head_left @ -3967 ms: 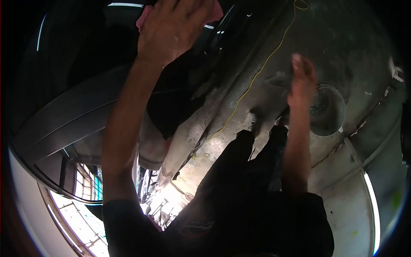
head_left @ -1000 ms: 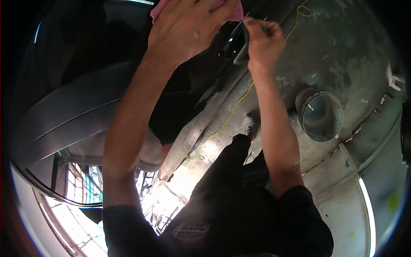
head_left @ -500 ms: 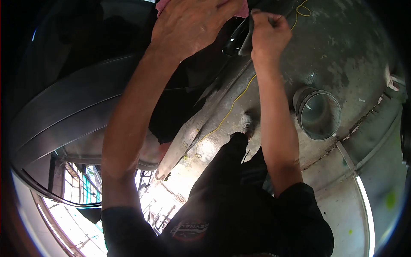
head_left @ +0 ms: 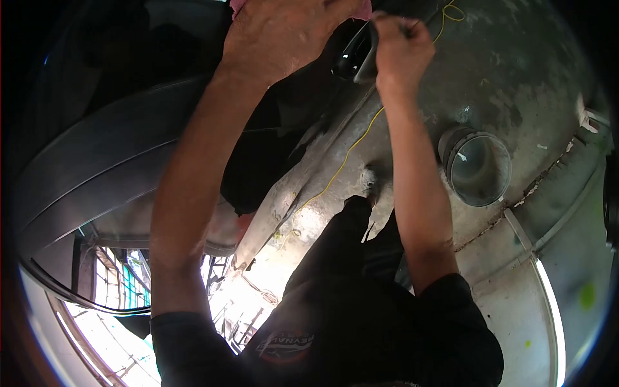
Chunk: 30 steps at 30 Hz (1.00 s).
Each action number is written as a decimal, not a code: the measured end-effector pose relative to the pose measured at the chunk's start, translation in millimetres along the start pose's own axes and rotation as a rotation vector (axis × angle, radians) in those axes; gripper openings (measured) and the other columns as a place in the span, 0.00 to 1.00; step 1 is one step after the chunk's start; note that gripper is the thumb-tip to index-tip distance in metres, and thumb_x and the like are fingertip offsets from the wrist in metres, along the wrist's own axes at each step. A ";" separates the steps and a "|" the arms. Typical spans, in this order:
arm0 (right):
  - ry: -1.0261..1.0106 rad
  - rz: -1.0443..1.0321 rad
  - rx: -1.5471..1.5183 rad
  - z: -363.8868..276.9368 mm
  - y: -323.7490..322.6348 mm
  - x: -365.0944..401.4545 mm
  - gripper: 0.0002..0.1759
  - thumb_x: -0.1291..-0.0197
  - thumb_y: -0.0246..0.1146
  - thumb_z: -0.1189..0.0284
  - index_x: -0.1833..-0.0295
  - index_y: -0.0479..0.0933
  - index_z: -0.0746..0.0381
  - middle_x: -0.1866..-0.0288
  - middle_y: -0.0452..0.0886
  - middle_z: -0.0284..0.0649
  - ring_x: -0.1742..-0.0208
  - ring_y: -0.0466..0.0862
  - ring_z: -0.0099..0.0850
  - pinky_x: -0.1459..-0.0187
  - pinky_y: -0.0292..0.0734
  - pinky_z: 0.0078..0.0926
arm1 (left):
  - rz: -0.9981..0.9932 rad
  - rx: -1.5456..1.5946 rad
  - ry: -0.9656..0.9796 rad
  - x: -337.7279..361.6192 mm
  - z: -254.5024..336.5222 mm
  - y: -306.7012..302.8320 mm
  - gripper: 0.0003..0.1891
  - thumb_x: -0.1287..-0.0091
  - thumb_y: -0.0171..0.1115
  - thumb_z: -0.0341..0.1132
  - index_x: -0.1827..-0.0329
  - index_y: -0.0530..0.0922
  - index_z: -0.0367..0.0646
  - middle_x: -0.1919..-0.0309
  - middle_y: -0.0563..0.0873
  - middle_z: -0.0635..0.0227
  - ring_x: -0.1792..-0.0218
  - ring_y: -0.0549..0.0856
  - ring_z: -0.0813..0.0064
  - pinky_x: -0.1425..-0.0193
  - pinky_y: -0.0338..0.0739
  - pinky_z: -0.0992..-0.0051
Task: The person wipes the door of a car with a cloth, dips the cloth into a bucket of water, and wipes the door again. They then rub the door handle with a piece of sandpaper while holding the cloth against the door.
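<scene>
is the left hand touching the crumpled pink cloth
Touching. The head view shows the left hand laid over the crumpled pink cloth, whose edges stick out on both sides.

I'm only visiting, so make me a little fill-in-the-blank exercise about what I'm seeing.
The thin cloth at the left hand is ____.
A slender ____-coloured cord runs along the grey concrete floor.
The bare hand nearer the round grey bucket is the person's ____ one.

Missing words: pink; yellow; right.

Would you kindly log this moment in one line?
left hand: on pink cloth | right hand: grip unclear | bucket: on floor
</scene>
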State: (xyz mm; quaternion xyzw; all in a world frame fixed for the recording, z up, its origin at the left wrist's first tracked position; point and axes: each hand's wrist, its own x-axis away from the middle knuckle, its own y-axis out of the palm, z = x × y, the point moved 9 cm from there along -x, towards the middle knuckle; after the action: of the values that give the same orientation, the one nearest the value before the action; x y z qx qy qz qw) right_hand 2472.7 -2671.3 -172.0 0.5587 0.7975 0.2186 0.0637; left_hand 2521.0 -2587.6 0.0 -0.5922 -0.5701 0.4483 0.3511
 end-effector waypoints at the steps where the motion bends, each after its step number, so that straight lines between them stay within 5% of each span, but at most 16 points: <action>1: -0.031 0.007 -0.061 -12.3 4.0 -8.0 0.09 0.47 0.76 0.74 0.68 0.82 0.67 0.71 0.83 0.32 0.69 0.77 0.19 0.63 0.75 0.20 | -0.008 0.004 -0.003 0.4 -0.3 -0.5 0.21 0.38 0.65 0.35 0.41 0.80 0.43 0.34 0.78 0.57 0.30 0.74 0.53 0.30 0.72 0.57; 2: 0.092 0.028 0.195 -12.9 1.9 -10.6 0.11 0.37 0.72 0.72 0.68 0.79 0.65 0.73 0.81 0.31 0.71 0.76 0.19 0.66 0.72 0.21 | -0.010 0.002 -0.005 0.8 -0.2 -0.8 0.21 0.38 0.65 0.35 0.41 0.80 0.43 0.34 0.78 0.57 0.30 0.74 0.53 0.30 0.73 0.57; 5: -0.017 0.065 0.077 3.7 -2.7 -4.7 0.10 0.47 0.76 0.74 0.69 0.81 0.66 0.72 0.83 0.32 0.69 0.77 0.20 0.61 0.75 0.20 | -0.008 -0.006 -0.006 0.4 1.4 -0.7 0.21 0.38 0.65 0.35 0.40 0.80 0.43 0.34 0.78 0.57 0.30 0.74 0.53 0.30 0.73 0.57; 6: -0.038 0.042 0.232 4.5 -5.9 9.9 0.12 0.48 0.75 0.71 0.68 0.81 0.68 0.73 0.84 0.40 0.66 0.82 0.25 0.58 0.79 0.29 | -0.007 -0.013 -0.003 0.5 1.3 0.0 0.21 0.38 0.65 0.34 0.40 0.80 0.43 0.34 0.78 0.57 0.30 0.74 0.53 0.30 0.73 0.57; 9: -0.058 -0.042 0.093 10.9 -1.9 26.9 0.10 0.46 0.76 0.76 0.68 0.80 0.66 0.73 0.82 0.31 0.68 0.76 0.18 0.64 0.73 0.20 | 0.007 -0.005 -0.006 -0.8 2.2 -1.9 0.21 0.38 0.65 0.34 0.40 0.80 0.43 0.34 0.78 0.57 0.30 0.74 0.53 0.30 0.73 0.58; 12: 0.064 0.007 -0.026 6.2 2.0 -3.0 0.08 0.45 0.75 0.77 0.68 0.81 0.65 0.71 0.84 0.32 0.67 0.78 0.18 0.64 0.75 0.20 | 0.008 0.013 -0.013 0.4 1.5 -4.9 0.21 0.38 0.65 0.34 0.40 0.80 0.43 0.34 0.78 0.57 0.30 0.74 0.53 0.30 0.73 0.58; 16: -0.015 -0.048 0.132 7.7 -1.5 33.3 0.11 0.46 0.73 0.71 0.67 0.81 0.68 0.72 0.85 0.41 0.65 0.82 0.24 0.58 0.79 0.28 | 0.020 -0.016 0.001 2.6 0.3 -2.6 0.21 0.38 0.64 0.34 0.41 0.80 0.44 0.35 0.78 0.58 0.31 0.75 0.54 0.30 0.73 0.58; 25: 0.022 -0.037 0.120 0.1 1.1 45.7 0.13 0.45 0.75 0.69 0.68 0.81 0.68 0.73 0.84 0.38 0.69 0.81 0.25 0.60 0.79 0.27 | 0.070 -0.006 0.016 6.1 -1.7 -4.1 0.18 0.37 0.63 0.35 0.43 0.81 0.43 0.37 0.79 0.60 0.31 0.75 0.55 0.31 0.73 0.60; 29: -0.109 -0.097 0.209 0.7 0.2 50.2 0.12 0.45 0.75 0.71 0.67 0.81 0.68 0.72 0.85 0.36 0.67 0.80 0.22 0.61 0.77 0.24 | 0.091 -0.010 0.012 8.5 -1.7 -3.2 0.18 0.37 0.62 0.36 0.44 0.82 0.43 0.38 0.80 0.60 0.31 0.75 0.56 0.31 0.73 0.60; 30: 0.022 -0.077 -0.032 9.6 4.0 39.8 0.11 0.42 0.74 0.72 0.66 0.81 0.69 0.71 0.85 0.35 0.66 0.80 0.20 0.62 0.76 0.23 | 0.095 -0.028 0.013 8.2 -1.8 -3.1 0.18 0.37 0.62 0.36 0.44 0.82 0.43 0.38 0.80 0.60 0.31 0.75 0.56 0.31 0.73 0.60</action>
State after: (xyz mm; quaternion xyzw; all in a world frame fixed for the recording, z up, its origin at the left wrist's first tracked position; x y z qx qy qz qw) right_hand 2464.8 -2631.0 -173.3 0.5242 0.8154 0.2347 0.0723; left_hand 2521.1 -2579.0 2.4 -0.6262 -0.5454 0.4526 0.3249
